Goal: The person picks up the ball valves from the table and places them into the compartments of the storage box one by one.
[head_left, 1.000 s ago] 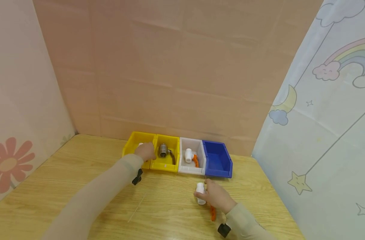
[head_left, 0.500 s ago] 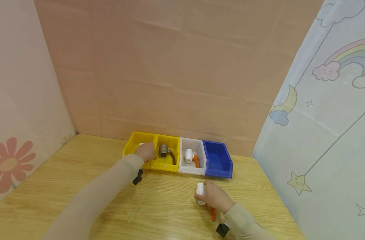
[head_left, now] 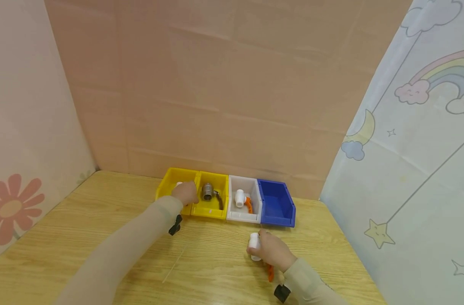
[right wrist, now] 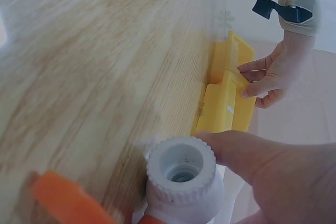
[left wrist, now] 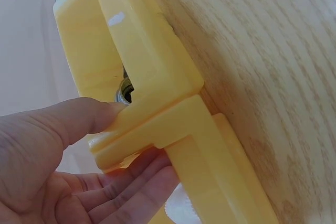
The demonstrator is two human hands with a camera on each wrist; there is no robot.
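My left hand (head_left: 184, 193) pinches the adjoining walls of the left yellow bin (left wrist: 197, 161) and the right yellow bin (left wrist: 152, 66). Its thumb lies on the right bin's side and its fingers reach into the left one, near a partly hidden white ridged part (left wrist: 181, 205). On the table in front of the bins, my right hand (head_left: 273, 250) grips a white plastic ball valve (head_left: 254, 240) with an orange handle (head_left: 270, 273). The valve's ridged open end (right wrist: 181, 166) faces the right wrist camera. Fingers behind the valve are hidden.
A metal valve (head_left: 207, 191) with a dull lever sits in the right yellow bin. Beside it, a white bin (head_left: 244, 217) holds another white valve (head_left: 240, 198) with an orange handle. A blue bin (head_left: 276, 205) ends the row. Curtained walls enclose the wooden table (head_left: 209, 271).
The right hand has shifted very slightly on the white ball valve, its wrist moving a little to the left. The left hand stays at the yellow bins.
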